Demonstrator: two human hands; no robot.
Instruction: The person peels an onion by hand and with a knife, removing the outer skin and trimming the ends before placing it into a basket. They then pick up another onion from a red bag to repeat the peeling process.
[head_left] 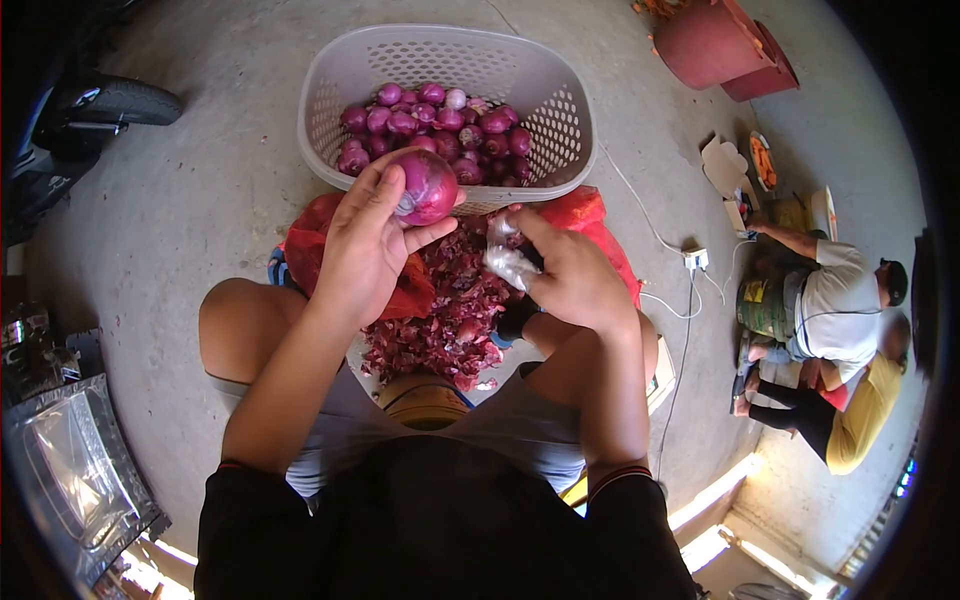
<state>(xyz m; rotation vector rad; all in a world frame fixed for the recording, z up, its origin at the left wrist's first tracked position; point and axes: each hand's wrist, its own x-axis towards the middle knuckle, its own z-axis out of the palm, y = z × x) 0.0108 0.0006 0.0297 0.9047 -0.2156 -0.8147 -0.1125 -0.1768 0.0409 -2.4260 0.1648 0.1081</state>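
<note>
A red onion (427,187) with shiny purple skin is in my left hand (365,240), gripped between the thumb and fingers and raised in front of the basket. To its right is my right hand (580,275), apart from the onion, with fingers curled and clear wrapping around the thumb and a fingertip. Whatever it holds, if anything, is hidden. Below both hands lies a heap of onion skins (450,345) between my legs. A red mesh sack (590,225) spreads around the heap. Just beyond stands a grey plastic basket (320,110) with many red onions (425,115) inside.
A yellow bucket (425,400) is between my thighs. On the right, a white power strip (696,259) and cables lie on the concrete floor. Two people (840,310) sit farther right, near red tubs (710,45). A motorcycle wheel (130,100) is at upper left.
</note>
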